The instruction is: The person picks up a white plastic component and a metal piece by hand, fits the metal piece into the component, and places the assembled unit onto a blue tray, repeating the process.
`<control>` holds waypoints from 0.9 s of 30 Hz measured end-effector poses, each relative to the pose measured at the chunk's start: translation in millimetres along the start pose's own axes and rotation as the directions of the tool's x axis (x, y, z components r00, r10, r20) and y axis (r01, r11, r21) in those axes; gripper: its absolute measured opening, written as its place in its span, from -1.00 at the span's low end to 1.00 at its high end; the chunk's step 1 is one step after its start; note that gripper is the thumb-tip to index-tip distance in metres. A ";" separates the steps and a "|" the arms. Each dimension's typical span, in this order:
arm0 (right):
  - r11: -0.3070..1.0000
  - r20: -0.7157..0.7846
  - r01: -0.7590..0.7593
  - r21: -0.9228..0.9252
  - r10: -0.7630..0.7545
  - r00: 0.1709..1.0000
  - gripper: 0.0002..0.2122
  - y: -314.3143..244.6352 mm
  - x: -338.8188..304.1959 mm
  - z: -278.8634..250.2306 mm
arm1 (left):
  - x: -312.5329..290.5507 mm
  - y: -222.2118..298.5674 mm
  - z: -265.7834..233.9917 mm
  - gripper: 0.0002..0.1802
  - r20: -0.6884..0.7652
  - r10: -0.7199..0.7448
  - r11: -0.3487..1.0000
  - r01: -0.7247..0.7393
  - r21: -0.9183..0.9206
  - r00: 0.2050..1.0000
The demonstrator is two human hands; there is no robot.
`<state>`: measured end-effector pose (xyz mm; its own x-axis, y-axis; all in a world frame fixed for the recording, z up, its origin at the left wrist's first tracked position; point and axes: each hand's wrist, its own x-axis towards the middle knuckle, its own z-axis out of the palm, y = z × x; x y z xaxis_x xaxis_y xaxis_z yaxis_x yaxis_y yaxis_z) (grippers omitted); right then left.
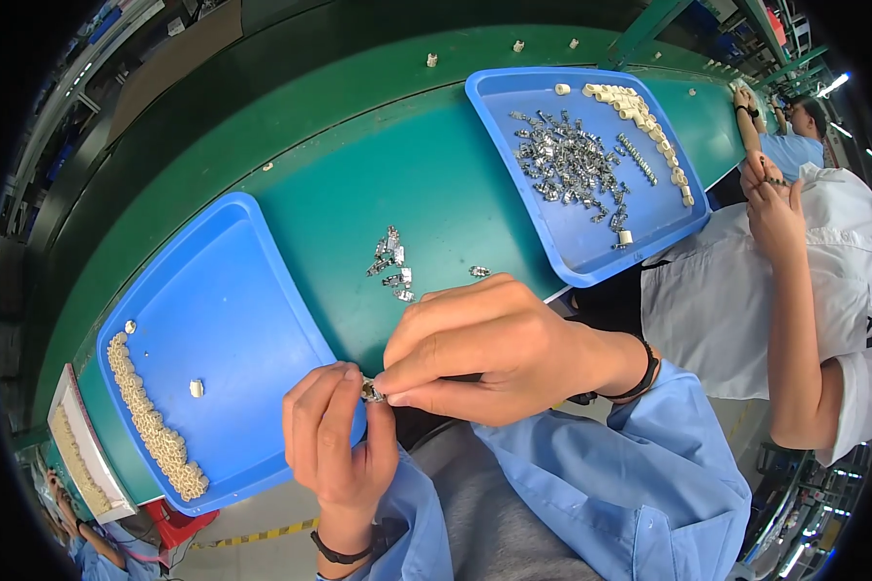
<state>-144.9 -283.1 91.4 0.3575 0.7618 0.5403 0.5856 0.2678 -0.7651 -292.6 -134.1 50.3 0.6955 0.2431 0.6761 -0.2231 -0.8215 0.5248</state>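
Observation:
My left hand and my right hand meet just right of the left blue tray's near corner. Both are closed, fingertips pinching a small shiny metal piece between them; its exact shape is mostly hidden by the fingers. On the green bench beyond my hands lies a loose cluster of small silver metal clips. A single clip rests apart from them, close to my right knuckles.
The left blue tray holds rows of cream ring-shaped parts and one loose part. The right blue tray holds heaped metal clips and cream cylinders. A white-shirted co-worker sits at right.

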 end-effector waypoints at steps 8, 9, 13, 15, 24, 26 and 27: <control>0.991 -0.015 0.060 -0.123 -0.062 0.998 -0.84 -2.8 -0.3 3.4 | -1.8 3.1 -1.6 -0.61 0.015 0.026 0.998 -0.027 0.049 1.000; 0.987 -0.009 0.066 -0.146 -0.068 0.998 -0.84 -3.6 0.0 3.2 | -1.7 3.3 -1.6 -0.62 0.019 0.030 0.998 -0.031 0.061 0.999; 0.977 0.018 0.077 -0.200 -0.075 0.997 -0.81 -2.1 -2.2 6.9 | 0.1 4.5 -0.2 -0.62 0.026 0.074 0.993 -0.076 0.087 0.997; 0.972 0.022 0.082 -0.219 -0.079 0.997 -0.80 -1.5 -4.2 9.2 | 1.7 3.8 0.3 -0.63 0.029 0.059 0.995 -0.061 0.080 0.998; 0.918 -0.096 -0.103 -0.382 0.072 0.993 -0.59 43.3 -36.3 10.5 | 28.7 -34.1 9.8 -0.72 0.114 -0.073 0.993 0.062 0.096 0.991; 0.863 -0.193 -0.166 -0.477 0.081 0.978 -0.56 65.1 -55.1 -3.0 | 53.4 -51.7 11.9 -0.73 0.176 -0.082 0.991 0.061 0.123 0.981; 0.791 -0.192 -0.205 -0.576 0.113 0.975 -0.57 73.5 -66.1 -13.6 | 72.6 -62.3 17.4 -0.72 0.215 -0.135 0.989 0.117 0.093 0.967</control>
<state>-115.6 -321.8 4.2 0.5540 0.6599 0.5076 0.8093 -0.2838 -0.5143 -216.3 -74.2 57.7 0.8497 0.2351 0.4718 -0.0755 -0.8315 0.5504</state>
